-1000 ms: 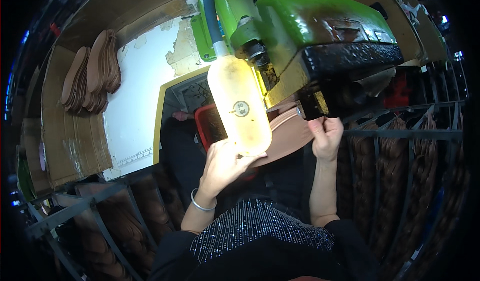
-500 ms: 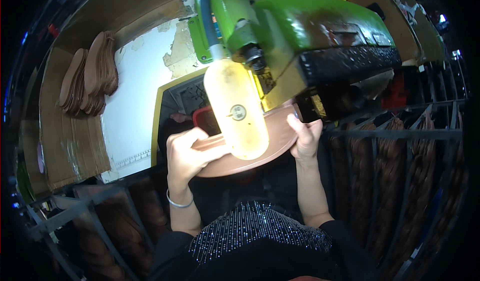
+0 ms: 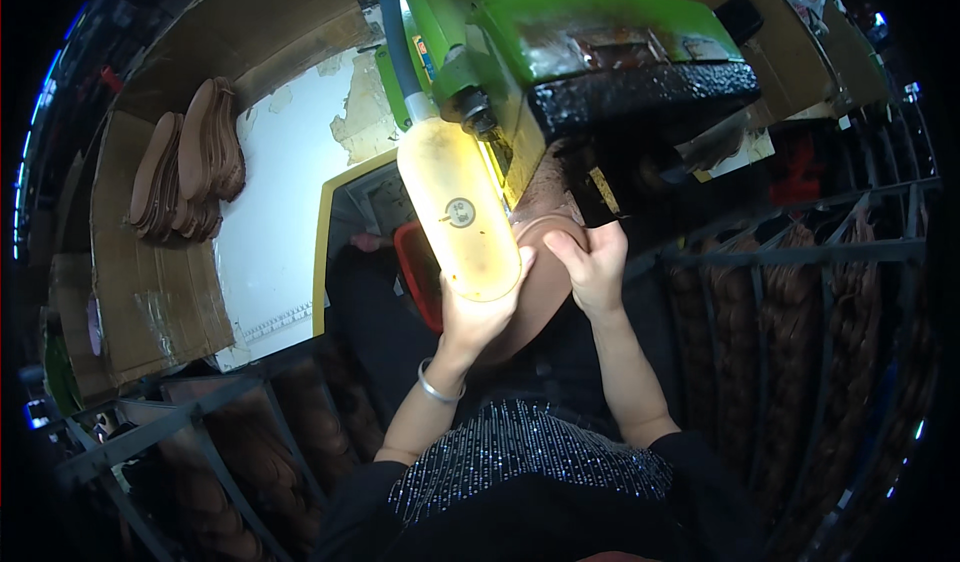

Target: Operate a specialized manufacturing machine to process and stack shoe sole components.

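Observation:
A brown shoe sole (image 3: 537, 310) is held between both hands at the working end of a green machine (image 3: 600, 27). My left hand (image 3: 472, 320), with a bangle on its wrist, grips the sole's left edge with the thumb on top; the lamp partly covers its fingers. My right hand (image 3: 600, 267) pinches the sole's far right end, close under the machine's dark metal head (image 3: 597, 184). The sole's far end reaches up to the machine, where the exact contact is hidden. A lit, yellowish oblong lamp (image 3: 455, 172) hangs over the left hand and hides part of the sole.
On the left, stacked brown soles (image 3: 208, 147) lean in a cardboard surround (image 3: 150, 327) beside a white tabletop (image 3: 270, 202). A red bin (image 3: 420, 280) sits below the table's cut-out. Metal racks of brown soles flank me, one on the right (image 3: 780, 254), another on the left (image 3: 185, 402).
The sole has turned from lying crosswise to pointing toward me. My left hand has swung right and nearer my right hand, which has shifted slightly. The whole view has moved a little.

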Action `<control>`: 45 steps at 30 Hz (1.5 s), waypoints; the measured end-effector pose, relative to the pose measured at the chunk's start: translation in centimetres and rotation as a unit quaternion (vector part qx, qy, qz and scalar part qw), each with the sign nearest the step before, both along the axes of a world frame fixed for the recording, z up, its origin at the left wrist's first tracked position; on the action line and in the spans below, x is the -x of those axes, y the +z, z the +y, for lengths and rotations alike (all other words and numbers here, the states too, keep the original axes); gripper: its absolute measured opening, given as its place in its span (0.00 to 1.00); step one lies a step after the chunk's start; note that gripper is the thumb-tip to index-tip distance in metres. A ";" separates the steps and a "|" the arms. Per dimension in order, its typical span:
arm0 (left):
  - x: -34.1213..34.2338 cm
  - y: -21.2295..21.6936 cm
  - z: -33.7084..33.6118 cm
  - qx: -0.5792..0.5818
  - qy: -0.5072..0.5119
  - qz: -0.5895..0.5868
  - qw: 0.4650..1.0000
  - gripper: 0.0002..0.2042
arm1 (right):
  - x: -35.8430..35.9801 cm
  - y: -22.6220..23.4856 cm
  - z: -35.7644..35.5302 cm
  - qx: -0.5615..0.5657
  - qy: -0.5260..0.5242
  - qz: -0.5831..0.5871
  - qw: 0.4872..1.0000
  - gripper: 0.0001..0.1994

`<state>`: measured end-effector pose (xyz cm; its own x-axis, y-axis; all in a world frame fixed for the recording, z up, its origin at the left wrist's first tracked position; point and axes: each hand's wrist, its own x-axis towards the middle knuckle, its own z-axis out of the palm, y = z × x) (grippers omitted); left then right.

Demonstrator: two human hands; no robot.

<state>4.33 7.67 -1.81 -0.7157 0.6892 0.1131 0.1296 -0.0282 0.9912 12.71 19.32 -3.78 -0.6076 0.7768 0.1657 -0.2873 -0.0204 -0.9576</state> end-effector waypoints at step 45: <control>4.6 -3.1 -11.1 -0.099 0.110 -0.196 0.969 0.08 | -0.5 3.2 2.4 -0.050 0.165 0.023 0.985 0.22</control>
